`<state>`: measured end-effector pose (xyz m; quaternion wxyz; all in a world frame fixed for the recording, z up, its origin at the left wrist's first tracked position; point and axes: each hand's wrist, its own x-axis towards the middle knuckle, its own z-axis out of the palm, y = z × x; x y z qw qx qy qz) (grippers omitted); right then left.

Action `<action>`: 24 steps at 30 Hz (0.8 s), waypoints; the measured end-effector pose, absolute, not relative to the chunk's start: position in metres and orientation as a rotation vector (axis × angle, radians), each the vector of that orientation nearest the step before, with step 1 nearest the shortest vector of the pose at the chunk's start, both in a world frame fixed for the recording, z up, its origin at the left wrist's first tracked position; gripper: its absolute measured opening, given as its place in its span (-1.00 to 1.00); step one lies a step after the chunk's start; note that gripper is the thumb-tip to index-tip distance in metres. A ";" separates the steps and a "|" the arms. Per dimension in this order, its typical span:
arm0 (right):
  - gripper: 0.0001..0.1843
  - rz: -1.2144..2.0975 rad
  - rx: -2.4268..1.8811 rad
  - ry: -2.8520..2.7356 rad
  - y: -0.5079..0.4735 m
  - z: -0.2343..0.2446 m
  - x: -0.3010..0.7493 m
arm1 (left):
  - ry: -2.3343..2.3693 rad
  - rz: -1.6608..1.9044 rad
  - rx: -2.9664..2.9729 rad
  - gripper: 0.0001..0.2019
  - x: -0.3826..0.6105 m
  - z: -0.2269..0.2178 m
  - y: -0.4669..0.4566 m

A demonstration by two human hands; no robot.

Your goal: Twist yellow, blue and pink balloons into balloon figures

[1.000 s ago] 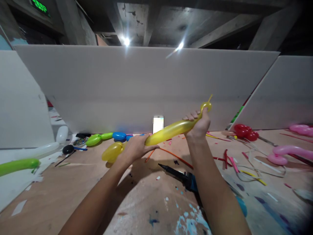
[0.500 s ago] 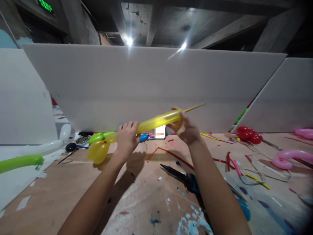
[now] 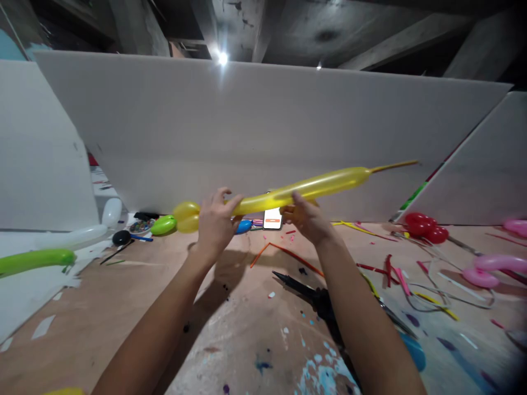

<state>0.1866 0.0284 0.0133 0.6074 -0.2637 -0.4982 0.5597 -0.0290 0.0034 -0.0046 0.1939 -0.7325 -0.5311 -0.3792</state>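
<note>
The person is holding the balloon (image 3: 329,181) level above the table (image 3: 247,334). The right hand (image 3: 305,218), fisted round its tip a second ago, is now pinching it mid-length from below, leaving the long end jutting free. The left hand (image 3: 214,224) is curling loosely round it beside the twisted bubbles (image 3: 186,215).

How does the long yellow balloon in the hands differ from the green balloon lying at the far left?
The yellow balloon is held in the air by the left hand and right hand; the green balloon lies alone on a white sheet. The yellow balloon has twisted bubbles at one end; the green balloon shows none. Both are long and thin.
</note>
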 end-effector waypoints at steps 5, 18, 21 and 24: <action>-0.74 1.161 -0.572 -1.356 0.018 0.005 0.154 | -1.373 -1.329 -2.184 -0.59 -0.014 -0.011 -0.001; -0.79 1.041 -0.541 -1.475 0.006 0.021 0.165 | -1.410 -1.704 -2.787 -0.70 -0.003 0.004 -0.016; -0.83 1.115 -0.525 -1.506 0.001 0.024 0.168 | -1.426 -1.932 -3.058 -0.65 -0.003 0.002 -0.014; -0.76 1.245 -0.500 -1.441 0.000 0.025 0.168 | -1.375 -2.193 -3.394 -0.61 -0.001 0.001 -0.015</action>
